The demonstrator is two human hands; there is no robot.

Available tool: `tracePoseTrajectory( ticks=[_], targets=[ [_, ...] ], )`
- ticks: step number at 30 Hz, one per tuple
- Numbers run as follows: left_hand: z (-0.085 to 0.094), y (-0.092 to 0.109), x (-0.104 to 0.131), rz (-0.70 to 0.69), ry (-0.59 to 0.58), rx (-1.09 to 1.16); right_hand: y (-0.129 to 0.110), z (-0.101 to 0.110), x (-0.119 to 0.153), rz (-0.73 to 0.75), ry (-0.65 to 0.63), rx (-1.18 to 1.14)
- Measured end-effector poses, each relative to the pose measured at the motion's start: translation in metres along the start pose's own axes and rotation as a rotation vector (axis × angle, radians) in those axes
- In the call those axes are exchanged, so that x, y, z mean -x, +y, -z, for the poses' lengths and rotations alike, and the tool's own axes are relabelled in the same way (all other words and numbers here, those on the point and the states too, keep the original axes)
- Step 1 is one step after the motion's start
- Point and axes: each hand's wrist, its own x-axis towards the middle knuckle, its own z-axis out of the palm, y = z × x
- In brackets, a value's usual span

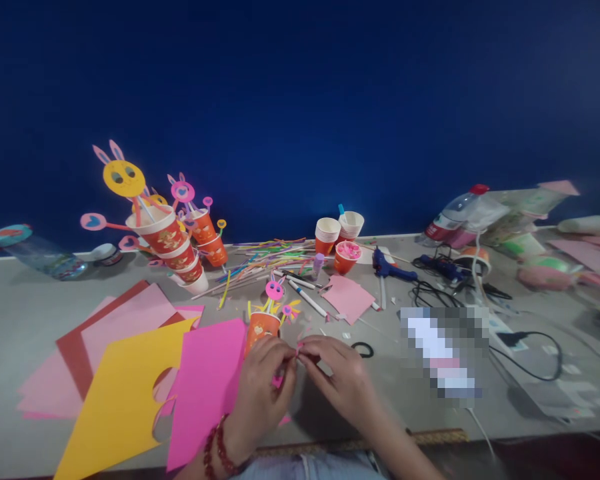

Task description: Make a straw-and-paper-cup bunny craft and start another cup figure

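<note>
While the left hand (264, 381) and right hand (341, 371) pinch a small pink piece (299, 349) near the orange cup (263, 327), it looks light and easily creased. Edges seem the best hold.

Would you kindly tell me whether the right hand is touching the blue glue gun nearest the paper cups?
Apart: the head view shows grey tabletop between the right hand and the blue glue gun, which lies farther back.

Craft workspace: grey table (390, 373) along blue wall (300, 120), glue gun (381, 262) on it. Left of glue gun: paper cups (327, 235), coloured strips (265, 252); farther left, cup figures (165, 238), coloured sheets (125, 380).
</note>
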Motion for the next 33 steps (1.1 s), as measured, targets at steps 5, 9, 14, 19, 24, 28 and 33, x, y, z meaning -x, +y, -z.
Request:
tracePoseTrajectory(
  ticks=[5, 9, 14, 19, 24, 28, 33],
  targets=[
    [0.0007, 0.0016, -0.0001, -0.011, 0.008, -0.013, -0.0009, -0.0001, -0.0001, 0.022, 0.0, 0.026],
    [0.0015, 0.0025, -0.0003, -0.005, 0.0, -0.001, -0.0021, 0.0021, -0.0001, 0.016, -0.006, 0.029],
    [0.0011, 0.0037, -0.0008, -0.009, -0.004, -0.012, -0.0017, 0.0014, -0.0006, 0.023, 0.009, 0.07],
    [0.001, 0.0041, -0.0018, 0.018, -0.016, 0.009, 0.0002, 0.0025, -0.0011, 0.007, -0.004, 0.048],
    [0.0005, 0.0034, -0.0023, 0.015, -0.01, 0.029, 0.0007, 0.0035, -0.0006, 0.009, -0.02, 0.051],
    [-0.0004, 0.0035, -0.0024, 0.021, -0.008, 0.023, 0.0002, 0.0007, -0.002, 0.062, 0.009, 0.112],
    [-0.0004, 0.0035, -0.0015, 0.059, -0.007, 0.037, -0.001, 0.003, -0.0042, 0.053, -0.013, 0.115]
  ],
)
